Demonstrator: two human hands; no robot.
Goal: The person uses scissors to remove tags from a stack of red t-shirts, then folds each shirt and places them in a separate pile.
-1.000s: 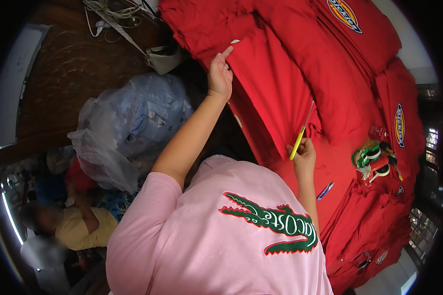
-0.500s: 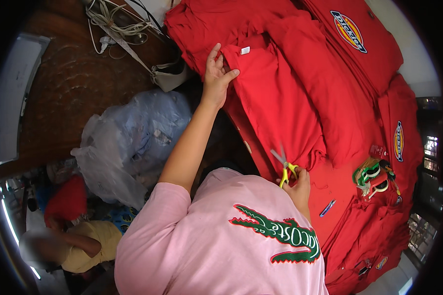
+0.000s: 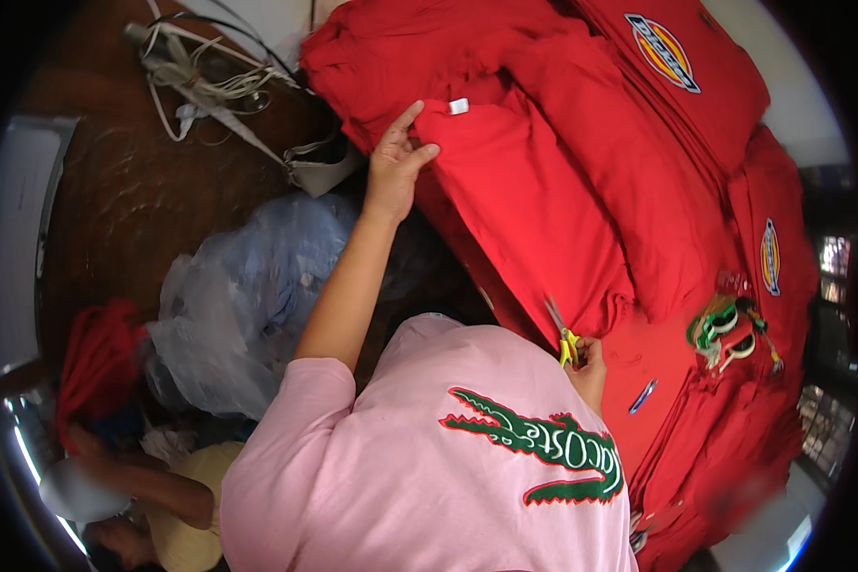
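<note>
My left hand (image 3: 398, 172) is at the far left edge of a red garment (image 3: 534, 191). Its thumb and forefinger are spread apart and touch the cloth beside a small white tag (image 3: 459, 106). Near the garment's lower end, my right hand (image 3: 590, 368) grips scissors (image 3: 569, 347) by their yellow handles. The blades point up and left against the red cloth. Some of the right hand's fingers are hidden.
Piled red garments (image 3: 582, 124) cover the table. To the right lie rolls of tape (image 3: 725, 324) and a blue pen (image 3: 643, 396). Left of my arm sit a clear plastic bag (image 3: 257, 276) and tangled cables (image 3: 200, 81). Another person (image 3: 176, 496) is at lower left with red cloth.
The view has shifted slightly. My left hand has moved a little left along with the garment's edge. The scissors' blades are closer together, and the person at lower left has moved.
</note>
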